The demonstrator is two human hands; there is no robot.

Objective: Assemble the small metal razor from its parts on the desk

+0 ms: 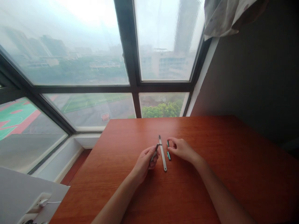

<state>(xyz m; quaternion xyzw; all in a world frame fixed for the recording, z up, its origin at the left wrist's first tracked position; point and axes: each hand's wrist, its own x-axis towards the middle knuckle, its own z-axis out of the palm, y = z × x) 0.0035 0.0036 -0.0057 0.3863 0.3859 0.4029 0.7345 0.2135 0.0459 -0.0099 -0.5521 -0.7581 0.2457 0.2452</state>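
My left hand (pixel 145 161) is closed around a slim grey handle-like tool (pixel 155 151) with a small crosswise head at its top. Just right of it a long pale grey stick (pixel 162 153) lies flat on the red-brown wooden table (pixel 210 174). My right hand (pixel 181 149) rests on the table with thumb and forefinger pinched by one small green piece (pixel 168 143); whether it grips that piece I cannot tell. A second small green piece (pixel 168 156) lies under the thumb side of that hand.
A large window with dark frames (pixel 130 87) stands behind the table's far edge. A dark wall (pixel 254 77) runs along the right side. At the lower left a white surface carries a socket with a white cable (pixel 40 203). Cloth (pixel 224 15) hangs at the top right.
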